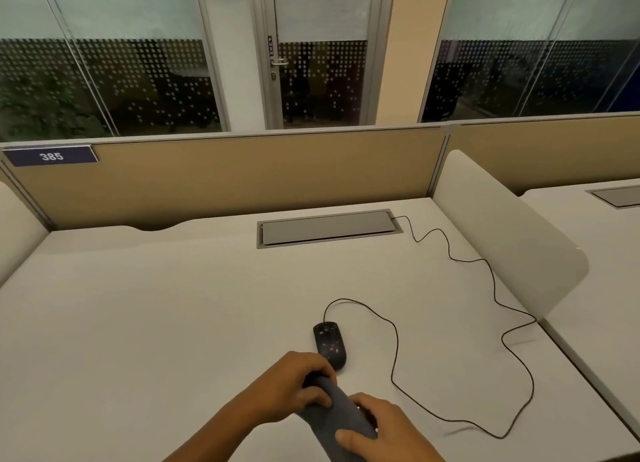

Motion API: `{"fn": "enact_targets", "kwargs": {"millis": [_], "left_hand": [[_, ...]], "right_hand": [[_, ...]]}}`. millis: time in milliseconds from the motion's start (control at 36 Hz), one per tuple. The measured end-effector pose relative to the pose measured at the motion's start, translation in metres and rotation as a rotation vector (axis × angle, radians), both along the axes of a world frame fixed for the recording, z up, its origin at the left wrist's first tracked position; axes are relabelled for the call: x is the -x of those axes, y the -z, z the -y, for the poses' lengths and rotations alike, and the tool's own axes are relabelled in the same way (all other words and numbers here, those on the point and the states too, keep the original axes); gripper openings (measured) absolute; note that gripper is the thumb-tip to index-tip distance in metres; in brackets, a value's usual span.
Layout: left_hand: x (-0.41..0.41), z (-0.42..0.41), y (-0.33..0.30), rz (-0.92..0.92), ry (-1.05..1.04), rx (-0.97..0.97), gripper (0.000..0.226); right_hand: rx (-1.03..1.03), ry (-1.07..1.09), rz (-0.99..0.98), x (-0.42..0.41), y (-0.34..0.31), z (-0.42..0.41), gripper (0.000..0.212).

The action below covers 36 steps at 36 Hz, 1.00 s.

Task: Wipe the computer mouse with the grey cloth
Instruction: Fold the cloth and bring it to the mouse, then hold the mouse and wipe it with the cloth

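A black wired computer mouse (330, 344) with pale specks on its top lies on the white desk (156, 323), just beyond my hands. Both hands hold the grey cloth (337, 416), which is rolled or bunched into a long shape above the desk's near edge. My left hand (292, 385) grips its far end, close behind the mouse's rear. My right hand (379, 430) grips the near part, fingers curled over it. The cloth is apart from the mouse.
The mouse's black cable (498, 309) loops over the right half of the desk and runs to a grey cable hatch (327, 228) at the back. A tan partition (242, 171) closes the far side; a white side divider (502, 233) stands on the right.
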<state>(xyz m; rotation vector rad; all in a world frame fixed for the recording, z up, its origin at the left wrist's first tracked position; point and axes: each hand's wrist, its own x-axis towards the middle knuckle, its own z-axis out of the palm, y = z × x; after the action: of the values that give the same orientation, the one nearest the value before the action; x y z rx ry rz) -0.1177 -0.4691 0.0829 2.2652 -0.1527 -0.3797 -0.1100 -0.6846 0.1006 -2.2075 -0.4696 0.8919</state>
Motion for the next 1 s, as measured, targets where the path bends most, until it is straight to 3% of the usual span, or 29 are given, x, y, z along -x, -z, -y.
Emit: {"fn": "enact_targets", "kwargs": {"millis": [111, 417, 722, 1000], "left_hand": [[-0.003, -0.007, 0.015, 0.002, -0.009, 0.041, 0.024], [-0.007, -0.039, 0.080, 0.008, -0.336, 0.023, 0.081], [-0.059, -0.085, 0.103, 0.018, -0.173, -0.144, 0.085], [-0.130, -0.101, 0.107, 0.106, 0.108, -0.360, 0.087]], "right_hand": [[0.049, 0.033, 0.009, 0.001, -0.003, -0.001, 0.029], [0.022, 0.321, 0.075, 0.008, 0.024, 0.009, 0.014], [0.062, 0.550, 0.180, -0.001, 0.022, -0.002, 0.020], [0.188, 0.662, 0.373, -0.024, 0.030, -0.043, 0.044]]}}
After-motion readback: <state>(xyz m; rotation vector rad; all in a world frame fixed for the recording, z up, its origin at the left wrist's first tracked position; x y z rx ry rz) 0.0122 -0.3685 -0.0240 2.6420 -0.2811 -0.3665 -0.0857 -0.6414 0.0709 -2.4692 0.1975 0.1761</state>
